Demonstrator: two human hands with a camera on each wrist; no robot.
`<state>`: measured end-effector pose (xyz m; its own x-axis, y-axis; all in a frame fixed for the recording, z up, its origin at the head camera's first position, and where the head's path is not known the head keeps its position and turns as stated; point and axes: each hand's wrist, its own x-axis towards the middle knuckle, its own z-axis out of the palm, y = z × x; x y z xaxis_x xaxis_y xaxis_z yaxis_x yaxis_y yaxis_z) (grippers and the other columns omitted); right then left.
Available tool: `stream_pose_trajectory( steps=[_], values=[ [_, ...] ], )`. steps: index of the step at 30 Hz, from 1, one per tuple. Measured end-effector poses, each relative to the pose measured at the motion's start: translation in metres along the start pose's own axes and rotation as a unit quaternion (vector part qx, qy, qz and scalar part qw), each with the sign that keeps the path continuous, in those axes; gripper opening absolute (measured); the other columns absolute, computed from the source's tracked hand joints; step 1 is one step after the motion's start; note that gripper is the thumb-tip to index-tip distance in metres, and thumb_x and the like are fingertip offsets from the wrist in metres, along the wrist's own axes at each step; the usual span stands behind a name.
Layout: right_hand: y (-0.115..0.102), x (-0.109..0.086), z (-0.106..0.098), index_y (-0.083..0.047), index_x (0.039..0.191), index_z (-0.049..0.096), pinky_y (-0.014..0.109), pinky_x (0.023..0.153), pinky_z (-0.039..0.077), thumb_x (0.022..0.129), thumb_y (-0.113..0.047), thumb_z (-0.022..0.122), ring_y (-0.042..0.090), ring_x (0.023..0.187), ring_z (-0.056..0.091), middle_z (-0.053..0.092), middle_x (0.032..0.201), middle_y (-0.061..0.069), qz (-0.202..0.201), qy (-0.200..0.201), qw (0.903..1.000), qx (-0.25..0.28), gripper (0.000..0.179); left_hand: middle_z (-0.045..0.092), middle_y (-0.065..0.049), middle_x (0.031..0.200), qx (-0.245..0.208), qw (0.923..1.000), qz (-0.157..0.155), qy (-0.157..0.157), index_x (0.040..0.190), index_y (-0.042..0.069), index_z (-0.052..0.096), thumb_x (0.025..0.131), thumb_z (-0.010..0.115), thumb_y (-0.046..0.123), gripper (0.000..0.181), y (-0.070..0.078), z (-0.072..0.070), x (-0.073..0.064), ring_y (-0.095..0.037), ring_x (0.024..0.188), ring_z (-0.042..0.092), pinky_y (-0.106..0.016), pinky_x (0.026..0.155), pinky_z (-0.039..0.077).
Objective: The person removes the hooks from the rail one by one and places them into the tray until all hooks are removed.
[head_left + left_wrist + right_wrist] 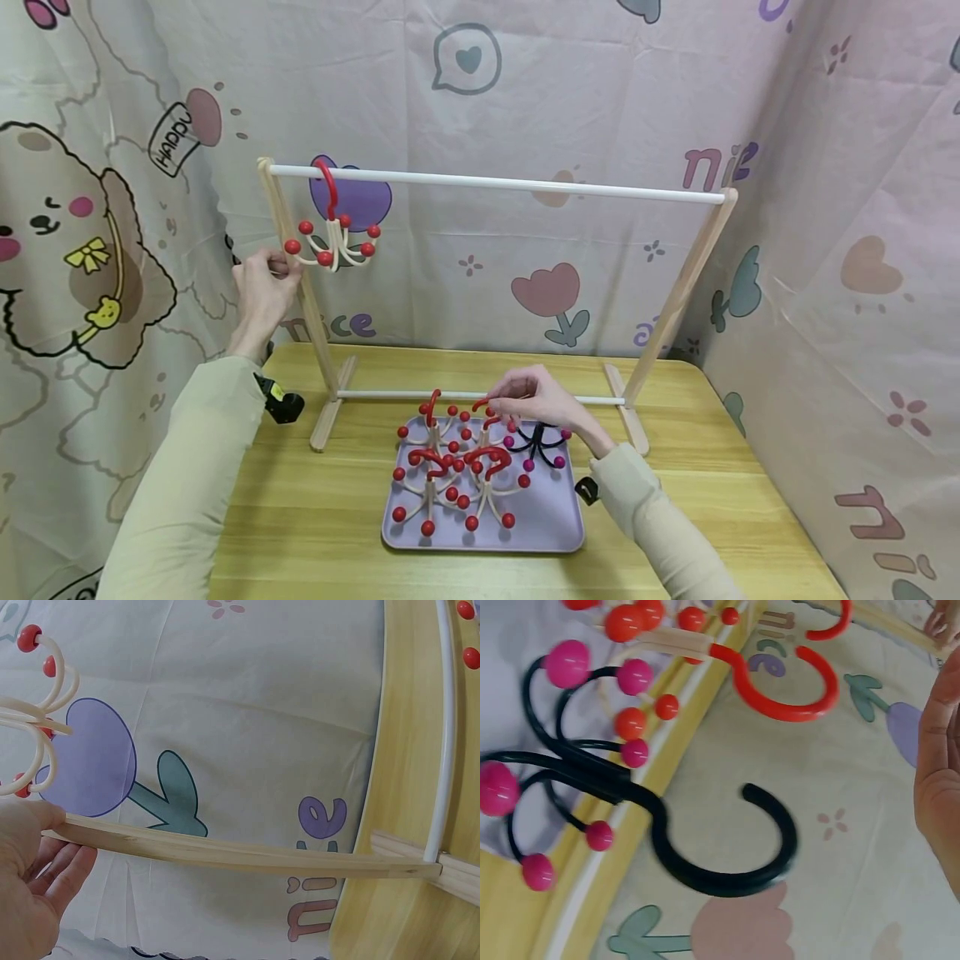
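My left hand point(264, 287) grips the wooden left upright point(313, 321) of a rack, thumb on one side and fingers on the other. Just beside it, a pale multi-armed hanger point(334, 242) with red ball tips hangs by its red hook from the white top rod point(495, 182). Over the back of a lilac tray point(551, 521), my right hand point(538, 398) hovers with loosely bent fingers, near a red hook point(787, 712). In the right wrist view that hook stands apart from the hand. Below the hand lies a black hanger point(592, 765) with magenta balls.
Several more pale hangers point(431, 492) with red hooks and balls crowd the tray. The rack's lower white rod point(405, 395) and wooden feet point(626, 408) stand behind it on the wooden table point(300, 517). Printed curtains point(465, 308) enclose the table's back and sides.
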<state>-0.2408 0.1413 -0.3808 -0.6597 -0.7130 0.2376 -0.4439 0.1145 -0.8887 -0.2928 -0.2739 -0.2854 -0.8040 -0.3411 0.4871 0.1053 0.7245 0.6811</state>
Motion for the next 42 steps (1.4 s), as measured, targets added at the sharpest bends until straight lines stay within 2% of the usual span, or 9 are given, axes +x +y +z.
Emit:
stream_pose_trajectory(
  steps=[5, 9, 13, 19, 28, 42],
  values=[
    [-0.013, 0.015, -0.007, 0.004, 0.106, 0.070, 0.031, 0.057, 0.055, 0.095, -0.003, 0.065, 0.010, 0.061, 0.063, 0.072, 0.085, 0.023, -0.004, -0.009, 0.9997, -0.022, 0.015, 0.069, -0.029, 0.112, 0.000, 1.0000, 0.001, -0.001, 0.117, -0.008, 0.063, 0.099, 0.056, 0.020, 0.034, -0.002, 0.000, 0.000, -0.036, 0.098, 0.064, -0.019, 0.069, 0.037],
    [-0.026, 0.028, -0.015, 0.002, 0.107, 0.070, 0.033, 0.058, 0.056, 0.095, -0.003, 0.065, 0.013, 0.066, 0.066, 0.073, 0.084, 0.015, 0.003, -0.002, 0.9996, -0.029, 0.014, 0.069, -0.029, 0.111, 0.003, 1.0000, 0.004, 0.001, 0.117, -0.008, 0.064, 0.099, 0.056, 0.020, 0.033, -0.002, 0.000, -0.001, -0.036, 0.095, 0.064, -0.018, 0.067, 0.036],
    [-0.040, 0.044, -0.022, 0.002, 0.109, 0.069, 0.032, 0.060, 0.055, 0.095, -0.003, 0.065, 0.012, 0.070, 0.068, 0.073, 0.085, 0.003, 0.008, 0.004, 0.9997, -0.024, 0.015, 0.070, -0.029, 0.110, 0.002, 0.9999, 0.010, 0.003, 0.116, -0.009, 0.064, 0.099, 0.055, 0.020, 0.034, -0.002, 0.000, 0.000, -0.037, 0.097, 0.064, -0.022, 0.072, 0.037],
    [-0.062, 0.067, -0.028, 0.005, 0.114, 0.066, 0.031, 0.062, 0.056, 0.096, -0.003, 0.063, 0.013, 0.072, 0.068, 0.074, 0.086, 0.000, 0.010, 0.025, 0.9995, -0.018, 0.020, 0.070, -0.029, 0.110, 0.003, 0.9999, 0.012, 0.002, 0.116, -0.009, 0.064, 0.099, 0.056, 0.019, 0.034, -0.002, 0.000, 0.001, -0.037, 0.097, 0.064, -0.024, 0.074, 0.038],
    [-0.086, 0.102, -0.025, 0.000, 0.119, 0.067, 0.033, 0.062, 0.056, 0.096, -0.008, 0.065, 0.015, 0.071, 0.068, 0.072, 0.092, 0.008, -0.007, 0.066, 0.9969, -0.041, 0.024, 0.069, -0.030, 0.111, -0.001, 0.9999, 0.010, 0.000, 0.117, -0.010, 0.063, 0.099, 0.055, 0.018, 0.035, -0.002, 0.000, 0.002, -0.040, 0.101, 0.064, -0.026, 0.076, 0.038],
    [-0.113, 0.148, -0.014, -0.001, 0.121, 0.066, 0.027, 0.061, 0.054, 0.093, -0.007, 0.068, 0.021, 0.067, 0.065, 0.073, 0.089, 0.009, -0.013, 0.121, 0.9925, -0.007, 0.029, 0.069, -0.032, 0.110, -0.002, 0.9998, 0.018, -0.001, 0.115, -0.011, 0.064, 0.099, 0.056, 0.019, 0.035, -0.003, -0.002, 0.001, -0.041, 0.102, 0.064, -0.023, 0.074, 0.037]
  ],
)
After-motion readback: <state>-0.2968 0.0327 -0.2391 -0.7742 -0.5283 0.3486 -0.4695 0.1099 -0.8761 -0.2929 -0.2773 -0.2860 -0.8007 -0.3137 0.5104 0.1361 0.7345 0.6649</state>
